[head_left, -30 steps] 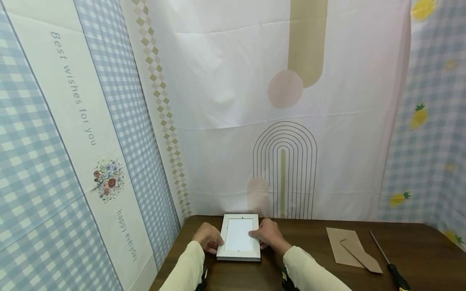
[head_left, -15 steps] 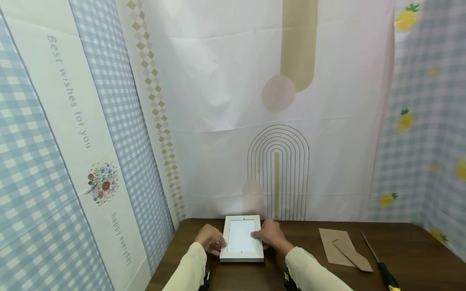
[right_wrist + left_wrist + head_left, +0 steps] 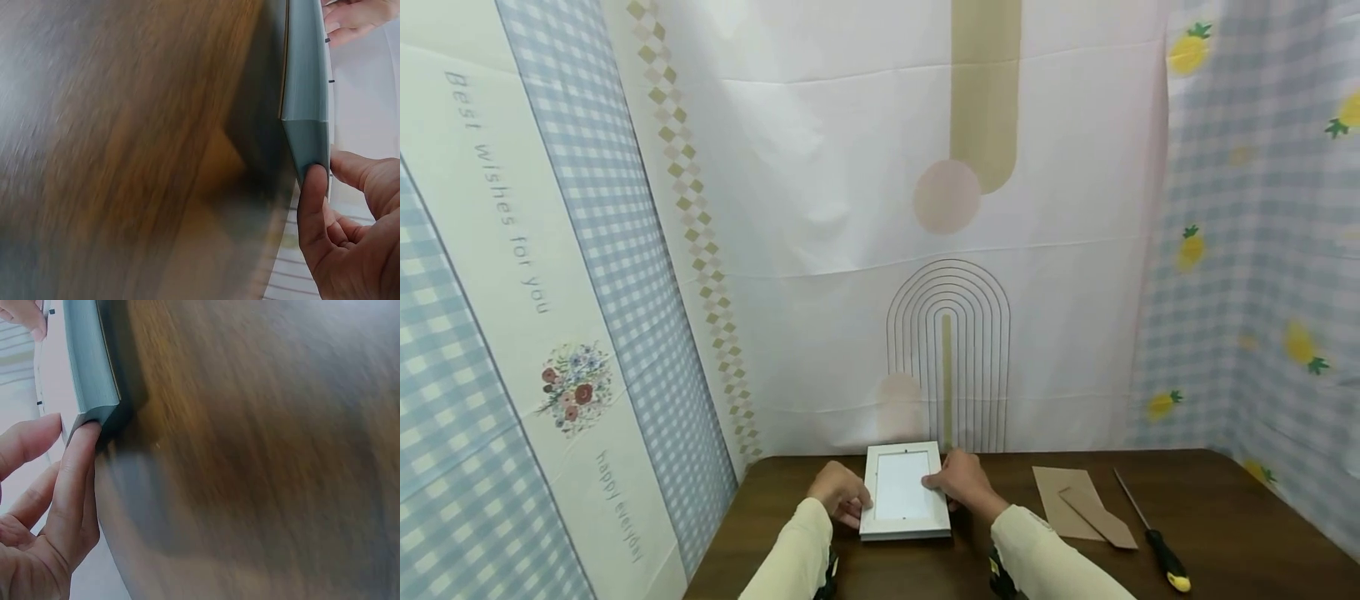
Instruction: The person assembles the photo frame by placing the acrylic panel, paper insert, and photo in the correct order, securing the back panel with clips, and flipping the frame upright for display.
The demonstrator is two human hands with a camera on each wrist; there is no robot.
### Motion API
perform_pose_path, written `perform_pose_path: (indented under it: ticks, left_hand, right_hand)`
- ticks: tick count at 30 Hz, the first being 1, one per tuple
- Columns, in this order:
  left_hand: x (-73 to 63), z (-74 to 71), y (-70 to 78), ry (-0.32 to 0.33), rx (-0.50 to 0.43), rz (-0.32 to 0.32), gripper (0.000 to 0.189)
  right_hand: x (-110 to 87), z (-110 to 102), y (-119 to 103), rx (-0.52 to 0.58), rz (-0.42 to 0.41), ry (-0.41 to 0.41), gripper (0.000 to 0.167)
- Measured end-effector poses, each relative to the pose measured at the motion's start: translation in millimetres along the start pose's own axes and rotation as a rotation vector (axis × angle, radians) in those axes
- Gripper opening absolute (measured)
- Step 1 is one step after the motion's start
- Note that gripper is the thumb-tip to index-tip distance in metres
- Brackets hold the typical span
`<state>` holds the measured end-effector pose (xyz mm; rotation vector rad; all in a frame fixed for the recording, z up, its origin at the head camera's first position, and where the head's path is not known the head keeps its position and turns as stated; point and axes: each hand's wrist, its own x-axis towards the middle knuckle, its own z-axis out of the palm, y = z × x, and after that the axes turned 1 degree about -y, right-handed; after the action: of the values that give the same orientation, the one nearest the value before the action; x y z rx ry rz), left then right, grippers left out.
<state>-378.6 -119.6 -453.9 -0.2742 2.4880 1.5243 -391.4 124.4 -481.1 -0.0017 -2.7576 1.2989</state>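
Note:
A white picture frame (image 3: 906,528) lies with a white sheet (image 3: 902,486) in its opening, in the head view at the front middle of the table. Small dark tabs stand along the inner edge. My left hand (image 3: 841,493) grips its left side, thumb at the upper face; in the left wrist view a fingertip presses the frame's grey-looking side (image 3: 90,356). From the right, my right hand (image 3: 964,482) pinches the frame, thumb on top and a finger against the outer side (image 3: 306,81) in the right wrist view. Whether the frame touches the table cannot be told.
To the right on the brown table (image 3: 1015,558) lies a brown backing board (image 3: 1060,487), with a narrow brown stand leg (image 3: 1101,518) across it. Beyond these lies a screwdriver (image 3: 1161,550) with a black and yellow handle. A white patterned curtain (image 3: 820,333) hangs behind.
Both hands and the picture frame have shifted right along the table, closer to the backing board. The head view has turned to the right. The grip looks the same.

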Motion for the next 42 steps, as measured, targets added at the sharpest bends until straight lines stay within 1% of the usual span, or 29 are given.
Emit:
perform_pose_path:
  ticks: [6, 10, 13, 15, 19, 22, 27, 30, 32, 34, 37, 39, 42]
  left_hand:
    - [-0.1, 12.3, 9.9, -0.016, -0.006, 0.008, 0.016]
    - [-2.5, 19.9, 16.3, -0.035, -0.021, 0.021, 0.015]
    - [-2.9, 26.7, 20.1, -0.051, -0.016, 0.019, 0.016]
    - [-1.6, 31.3, 22.6, -0.056, -0.005, 0.014, 0.017]
    - [2.9, 40.7, 27.0, -0.067, 0.013, 0.012, 0.018]
    - [6.3, 46.6, 29.8, -0.087, 0.017, 0.022, 0.018]
    - [10.0, 57.8, 33.9, -0.117, 0.027, 0.034, 0.018]
    - [6.6, 62.7, 36.6, -0.124, 0.029, 0.047, 0.017]
    - [1.0, 66.0, 38.9, -0.126, 0.019, 0.059, 0.017]
    - [-1.1, 70.0, 40.5, -0.130, 0.006, 0.067, 0.018]
    - [-2.3, 75.2, 41.5, -0.129, -0.013, 0.063, 0.019]
    - [-0.1, 77.9, 41.0, -0.133, -0.011, 0.060, 0.020]
    - [-2.9, 80.0, 40.9, -0.136, -0.008, 0.055, 0.020]
  right_hand:
    - [-0.2, -13, 7, -0.027, 0.006, 0.013, 0.042]
    - [-1.0, -22, 12, -0.032, 0.012, 0.026, 0.043]
    - [-2.0, -28, 17, -0.034, 0.020, 0.035, 0.044]
    - [-2.8, -31, 21, -0.037, 0.021, 0.043, 0.042]
    - [-3.8, -38, 28, -0.041, 0.049, 0.053, 0.039]
    - [-4.2, -44, 32, -0.044, 0.075, 0.052, 0.036]
    - [-6.7, -53, 39, -0.053, 0.087, 0.056, 0.033]
    - [-7.5, -58, 44, -0.075, 0.088, 0.059, 0.034]
    - [-7.5, -60, 47, -0.092, 0.094, 0.057, 0.035]
    - [-8.0, -63, 50, -0.101, 0.107, 0.057, 0.034]
    - [-8.6, -65, 53, -0.104, 0.127, 0.050, 0.033]
    - [-9.9, -66, 53, -0.106, 0.138, 0.049, 0.032]
    - [-12.6, -67, 54, -0.115, 0.150, 0.044, 0.032]
